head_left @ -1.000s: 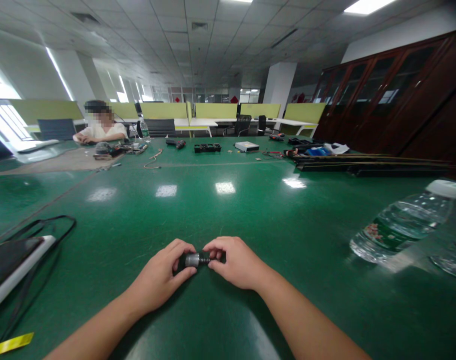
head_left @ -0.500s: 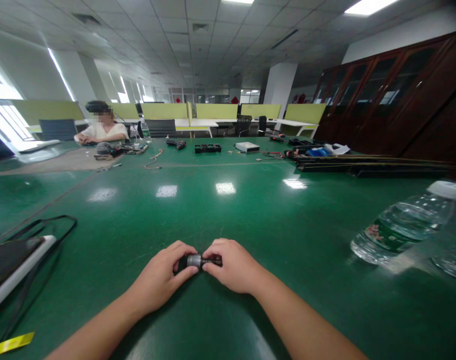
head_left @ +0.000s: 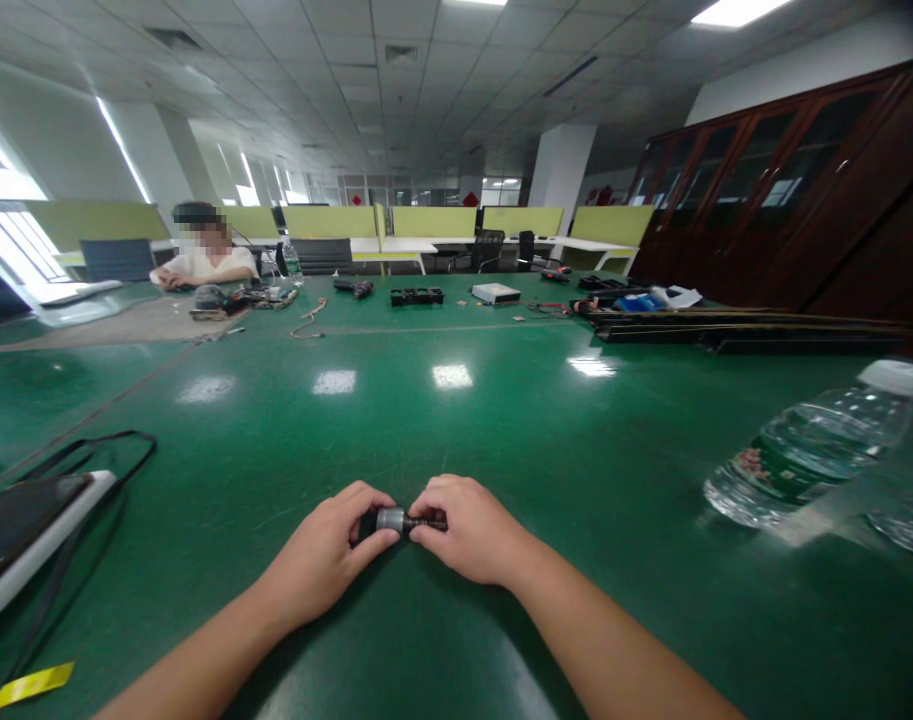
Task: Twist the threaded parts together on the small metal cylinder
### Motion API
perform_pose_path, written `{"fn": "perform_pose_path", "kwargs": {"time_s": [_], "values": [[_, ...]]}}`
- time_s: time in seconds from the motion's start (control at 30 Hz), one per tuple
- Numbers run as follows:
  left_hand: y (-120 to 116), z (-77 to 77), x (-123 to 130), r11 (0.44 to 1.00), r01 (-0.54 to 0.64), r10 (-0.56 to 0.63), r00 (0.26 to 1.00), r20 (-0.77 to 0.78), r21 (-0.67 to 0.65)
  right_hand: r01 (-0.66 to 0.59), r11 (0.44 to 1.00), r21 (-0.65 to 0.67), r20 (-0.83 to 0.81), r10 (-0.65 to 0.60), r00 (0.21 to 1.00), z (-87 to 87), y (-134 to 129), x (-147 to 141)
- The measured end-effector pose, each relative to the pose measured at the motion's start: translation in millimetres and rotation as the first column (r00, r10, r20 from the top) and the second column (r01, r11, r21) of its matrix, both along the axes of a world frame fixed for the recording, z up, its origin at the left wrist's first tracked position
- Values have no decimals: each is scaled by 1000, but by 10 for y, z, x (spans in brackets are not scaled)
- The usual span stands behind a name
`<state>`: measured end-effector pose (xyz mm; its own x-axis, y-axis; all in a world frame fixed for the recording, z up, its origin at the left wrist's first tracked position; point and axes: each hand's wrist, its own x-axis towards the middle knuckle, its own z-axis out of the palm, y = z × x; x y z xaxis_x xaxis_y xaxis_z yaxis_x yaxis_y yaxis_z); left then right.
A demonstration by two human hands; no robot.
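Observation:
In the head view, a short black and silver cylinder (head_left: pixel 391 520) with a dark ridged shaft (head_left: pixel 426 522) lies level just over or on the green table, much like a drill chuck with a bit. My left hand (head_left: pixel 345 532) is closed around the cylinder's black end, thumb in front and fingers behind, hiding part of it. The shaft on the other side is pinched by the thumb and fingers of my right hand (head_left: pixel 460 525). Both hands rest close to the tabletop, with a small gap between their fingertips where the silver band shows.
A water bottle (head_left: pixel 808 450) stands at the right, another partly cut off beside it. A white-edged device (head_left: pixel 36 535) with a black strap lies left. Farther back are a power drill (head_left: pixel 353 288), a black tray (head_left: pixel 417 297), dark metal strips (head_left: pixel 726 328) and a seated person (head_left: pixel 208 258).
Almost nothing differs. Both hands and the cylinder appear very slightly farther right, along with the surroundings; the grip is the same.

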<state>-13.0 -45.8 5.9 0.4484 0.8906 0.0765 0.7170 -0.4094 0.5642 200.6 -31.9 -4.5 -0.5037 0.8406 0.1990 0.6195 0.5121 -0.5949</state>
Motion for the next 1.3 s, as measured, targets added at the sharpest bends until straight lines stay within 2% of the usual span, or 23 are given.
{"fn": "perform_pose_path", "kwargs": {"time_s": [0.73,0.93,1.03,1.17,1.3], "values": [[4,-26,-14,1000,-6,6,1000,-11,10,-3,1000,-8,24,4,1000,55,1,123],[6,-21,-16,1000,-12,12,1000,-4,5,13,998,-62,66,-9,998,88,20,229],[2,-2,-14,1000,-7,7,1000,-7,-1,48,995,-86,106,-39,994,103,51,338],[2,4,-16,1000,-4,4,1000,-14,-12,179,976,-123,163,-158,974,117,100,495],[5,-18,-23,1000,-7,7,1000,-13,-18,160,977,-139,156,-138,978,145,101,516]]}}
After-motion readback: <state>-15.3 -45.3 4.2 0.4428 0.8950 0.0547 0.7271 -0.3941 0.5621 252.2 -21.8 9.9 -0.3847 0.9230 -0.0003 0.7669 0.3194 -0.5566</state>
